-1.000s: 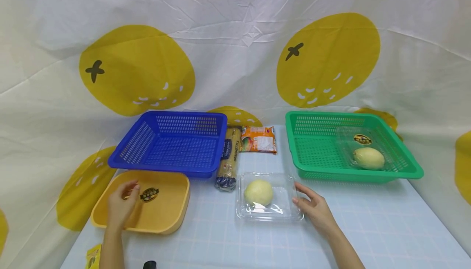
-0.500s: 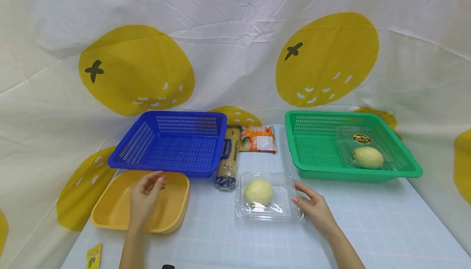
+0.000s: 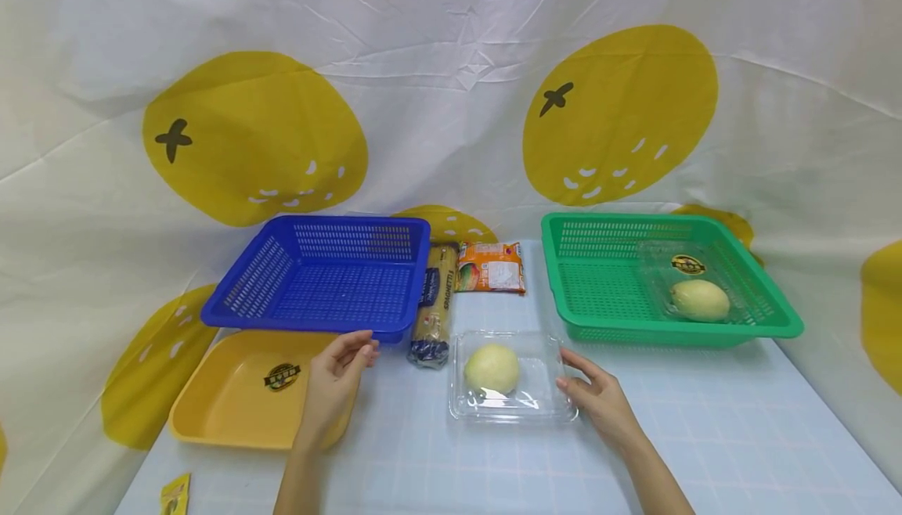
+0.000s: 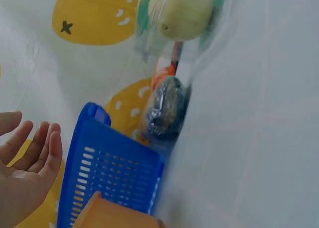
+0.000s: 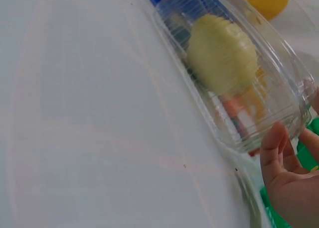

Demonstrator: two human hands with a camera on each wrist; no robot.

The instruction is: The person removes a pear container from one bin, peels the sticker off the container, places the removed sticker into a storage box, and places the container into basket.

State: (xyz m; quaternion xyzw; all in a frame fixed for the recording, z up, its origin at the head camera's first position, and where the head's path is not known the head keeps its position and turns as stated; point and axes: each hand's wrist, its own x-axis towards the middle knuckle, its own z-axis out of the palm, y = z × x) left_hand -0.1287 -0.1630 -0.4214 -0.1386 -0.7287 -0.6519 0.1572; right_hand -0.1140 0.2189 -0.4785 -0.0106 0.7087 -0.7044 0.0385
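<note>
Head view, your left hand (image 3: 331, 390): fingers relaxed and apart, holding nothing, at lower centre-left, over the right edge of the yellow tray (image 3: 232, 397).
Head view, your right hand (image 3: 599, 397): fingers loosely spread, touching the right side of the clear box (image 3: 543, 390) with the pale fruit (image 3: 492, 368), at centre of the tabletop (image 3: 740, 437).
Head view, behind: blue basket (image 3: 317, 280), spaghetti pack (image 3: 431, 304), orange packet (image 3: 491, 267), green basket (image 3: 599, 288).
Left wrist view: your left hand (image 4: 25, 173) lies open at lower left; blue basket (image 4: 114, 173) beside it, fruit (image 4: 184, 11) at top.
Right wrist view: your right hand (image 5: 289, 183), lower right, thumb against the clear box (image 5: 279, 113).
</note>
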